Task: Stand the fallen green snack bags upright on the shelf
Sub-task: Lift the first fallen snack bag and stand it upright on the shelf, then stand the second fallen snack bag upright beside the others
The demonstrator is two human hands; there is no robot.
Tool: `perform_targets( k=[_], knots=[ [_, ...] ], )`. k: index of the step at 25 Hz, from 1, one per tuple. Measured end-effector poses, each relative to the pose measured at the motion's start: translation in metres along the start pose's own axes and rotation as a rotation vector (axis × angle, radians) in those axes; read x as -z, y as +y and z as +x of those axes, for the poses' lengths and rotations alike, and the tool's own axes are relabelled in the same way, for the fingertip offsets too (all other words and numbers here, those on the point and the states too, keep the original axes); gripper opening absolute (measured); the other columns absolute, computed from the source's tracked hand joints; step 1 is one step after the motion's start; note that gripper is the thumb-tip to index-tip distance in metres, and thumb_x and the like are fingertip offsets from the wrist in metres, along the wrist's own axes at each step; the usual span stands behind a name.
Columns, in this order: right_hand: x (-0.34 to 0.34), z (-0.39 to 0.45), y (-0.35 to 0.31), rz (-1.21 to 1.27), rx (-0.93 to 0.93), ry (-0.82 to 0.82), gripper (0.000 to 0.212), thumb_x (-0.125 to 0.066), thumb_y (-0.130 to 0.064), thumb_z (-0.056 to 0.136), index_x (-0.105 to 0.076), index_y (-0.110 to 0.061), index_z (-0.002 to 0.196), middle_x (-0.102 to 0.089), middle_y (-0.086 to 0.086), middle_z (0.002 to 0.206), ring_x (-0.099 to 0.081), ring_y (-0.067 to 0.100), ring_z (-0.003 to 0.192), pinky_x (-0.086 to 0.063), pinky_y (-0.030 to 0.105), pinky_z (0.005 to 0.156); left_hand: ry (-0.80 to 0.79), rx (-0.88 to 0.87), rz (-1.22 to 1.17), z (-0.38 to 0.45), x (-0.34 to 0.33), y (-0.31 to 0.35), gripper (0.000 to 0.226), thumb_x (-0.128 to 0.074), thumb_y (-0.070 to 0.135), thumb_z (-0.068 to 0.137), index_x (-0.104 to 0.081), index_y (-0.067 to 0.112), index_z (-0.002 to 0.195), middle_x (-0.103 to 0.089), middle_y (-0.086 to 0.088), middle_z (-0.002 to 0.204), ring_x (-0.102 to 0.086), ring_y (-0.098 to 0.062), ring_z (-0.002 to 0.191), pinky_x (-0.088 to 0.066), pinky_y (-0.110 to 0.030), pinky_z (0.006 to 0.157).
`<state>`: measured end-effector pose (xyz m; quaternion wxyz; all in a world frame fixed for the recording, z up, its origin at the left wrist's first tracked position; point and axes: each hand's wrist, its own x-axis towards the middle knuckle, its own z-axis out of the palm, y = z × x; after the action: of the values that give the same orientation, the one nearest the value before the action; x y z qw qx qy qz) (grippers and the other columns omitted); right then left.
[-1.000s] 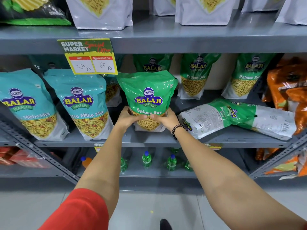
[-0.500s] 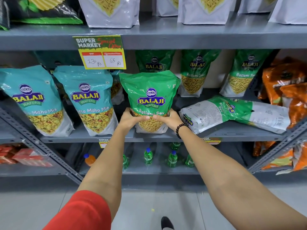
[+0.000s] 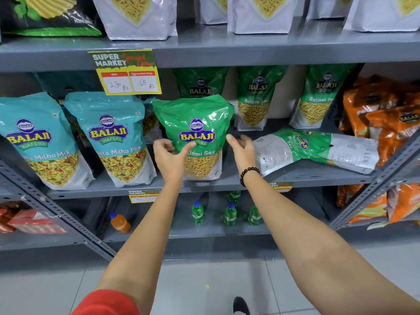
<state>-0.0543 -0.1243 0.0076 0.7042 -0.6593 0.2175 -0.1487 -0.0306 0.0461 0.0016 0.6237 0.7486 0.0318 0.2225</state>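
A green Ratlami Sev bag stands upright at the front of the middle shelf. My left hand hovers in front of its lower left, fingers apart, holding nothing. My right hand, with a black bead bracelet on the wrist, is open just right of the bag. To the right, a fallen green bag lies on its side on the same shelf, back face showing. Three more green bags stand upright at the back.
Two teal Mitha Mix bags stand left of the green bag. Orange bags fill the right end. A yellow price tag hangs from the upper shelf. Small green bottles sit on the lower shelf.
Both hands have let go of the upright green bag's base and lifted up and apart; the bag stays standing. The right hand has shifted toward the fallen bag.
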Motion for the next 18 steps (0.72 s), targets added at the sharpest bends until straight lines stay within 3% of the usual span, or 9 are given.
perform_targets(
  k=[2, 5, 10, 12, 14, 15, 18],
  knots=[
    [0.015, 0.004, -0.008, 0.041, 0.032, 0.172, 0.057, -0.063, -0.029, 0.086, -0.043, -0.005, 0.133, -0.056, 0.015, 0.132, -0.054, 0.026, 0.12, -0.042, 0.031, 0.098, 0.022, -0.151, -0.025, -0.015, -0.019, 0.018, 0.052, -0.078, 0.049, 0.061, -0.042, 0.018, 0.081, -0.046, -0.001, 0.081, -0.042, -0.013, 0.07, -0.035, -0.012, 0.062],
    [0.046, 0.017, -0.013, -0.085, 0.013, 0.379, 0.045, -0.055, -0.023, 0.091, -0.046, -0.003, 0.13, -0.058, 0.016, 0.128, -0.055, 0.03, 0.117, -0.042, 0.035, 0.094, -0.119, -0.303, -0.02, -0.037, -0.067, 0.043, 0.042, -0.075, 0.044, 0.067, -0.043, 0.019, 0.078, -0.046, 0.001, 0.075, -0.041, -0.006, 0.065, -0.035, -0.012, 0.061],
    [0.109, 0.052, -0.009, -0.171, -0.193, 0.479, 0.054, -0.058, -0.025, 0.089, -0.042, 0.001, 0.134, -0.049, 0.021, 0.139, -0.05, 0.034, 0.125, -0.042, 0.038, 0.099, -0.483, -0.276, 0.12, -0.048, -0.158, 0.051, 0.038, -0.067, 0.045, 0.075, -0.052, 0.016, 0.095, -0.057, 0.001, 0.089, -0.056, -0.016, 0.085, -0.043, -0.025, 0.073],
    [0.132, 0.07, -0.004, -0.176, -0.328, 0.428, 0.062, -0.062, -0.029, 0.087, -0.039, 0.003, 0.134, -0.047, 0.023, 0.139, -0.049, 0.035, 0.126, -0.043, 0.038, 0.096, -0.614, -0.22, 0.266, -0.041, -0.194, 0.045, 0.047, -0.063, 0.044, 0.081, -0.053, 0.01, 0.111, -0.06, -0.008, 0.109, -0.057, -0.026, 0.105, -0.044, -0.03, 0.083],
    [0.147, 0.087, 0.0, -0.116, -0.468, 0.316, 0.07, -0.065, -0.032, 0.084, -0.036, 0.004, 0.137, -0.046, 0.02, 0.141, -0.049, 0.032, 0.127, -0.042, 0.032, 0.088, -0.745, -0.113, 0.509, -0.027, -0.226, 0.037, 0.065, -0.052, 0.053, 0.084, -0.043, 0.01, 0.132, -0.049, -0.014, 0.138, -0.047, -0.032, 0.125, -0.04, -0.037, 0.099],
    [0.154, 0.096, 0.003, -0.056, -0.531, 0.264, 0.074, -0.066, -0.034, 0.083, -0.035, 0.003, 0.138, -0.046, 0.018, 0.142, -0.049, 0.031, 0.128, -0.042, 0.029, 0.091, -0.805, -0.061, 0.623, -0.019, -0.242, 0.033, 0.071, -0.044, 0.059, 0.085, -0.038, 0.012, 0.137, -0.042, -0.014, 0.145, -0.042, -0.033, 0.13, -0.038, -0.04, 0.104],
    [0.162, 0.111, 0.01, 0.145, -0.645, 0.078, 0.071, -0.065, -0.037, 0.083, -0.039, 0.0, 0.138, -0.049, 0.016, 0.14, -0.052, 0.034, 0.124, -0.046, 0.042, 0.103, -0.904, 0.047, 0.714, -0.007, -0.262, 0.021, 0.068, -0.032, 0.066, 0.086, -0.045, 0.019, 0.134, -0.043, -0.013, 0.145, -0.043, -0.031, 0.13, -0.037, -0.039, 0.106]
  ],
)
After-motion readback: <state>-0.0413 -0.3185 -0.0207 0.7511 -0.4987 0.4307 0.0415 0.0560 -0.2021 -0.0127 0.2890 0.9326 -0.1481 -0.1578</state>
